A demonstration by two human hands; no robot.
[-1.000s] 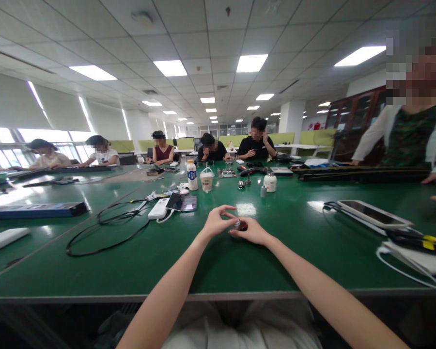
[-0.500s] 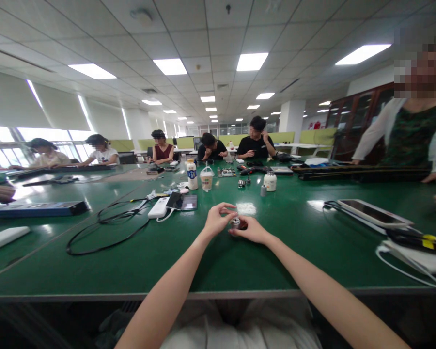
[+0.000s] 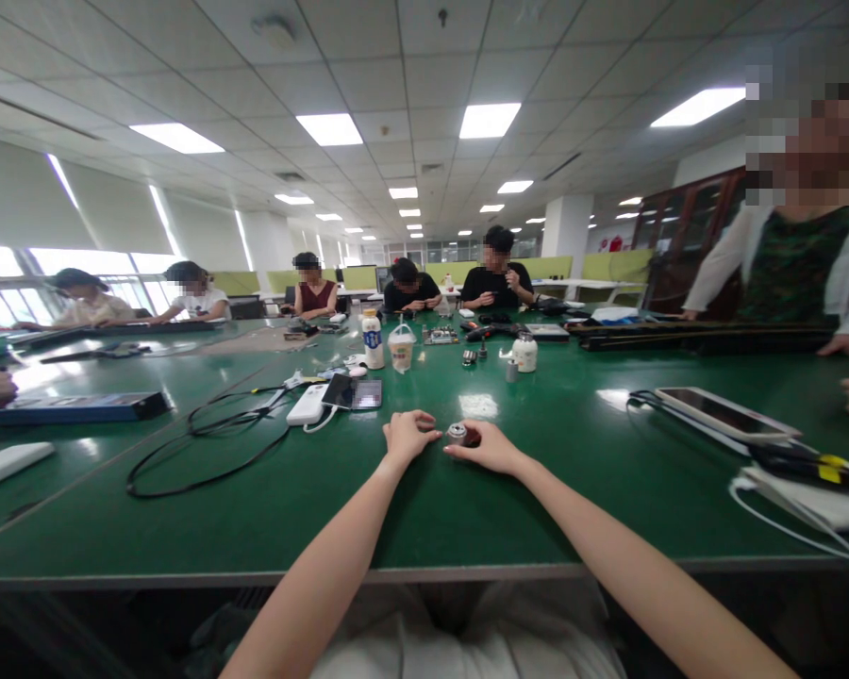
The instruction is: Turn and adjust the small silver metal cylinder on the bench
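Observation:
My right hand [image 3: 493,447] grips a small silver metal cylinder [image 3: 457,433] from its right side, thumb in front. The top face of the cylinder shows dark openings around a light middle. My left hand [image 3: 408,438] is just to the left, apart from the cylinder, its fingers curved and spread with nothing visible in them. Both hands are low over the green table [image 3: 467,509]. Farther back, a similar silver cylinder [image 3: 512,371] stands beside a round white bottle [image 3: 526,354].
A milk bottle [image 3: 373,339] and a lidded plastic cup [image 3: 401,347] stand ahead. To the left lie a white power bank [image 3: 307,405], a phone [image 3: 354,390] and looped black cable [image 3: 176,492]. At right rests another phone [image 3: 725,414] near cables. Several people sit or stand around.
My left hand has moved left and down, away from the cylinder. My right hand still holds the cylinder in about the same place.

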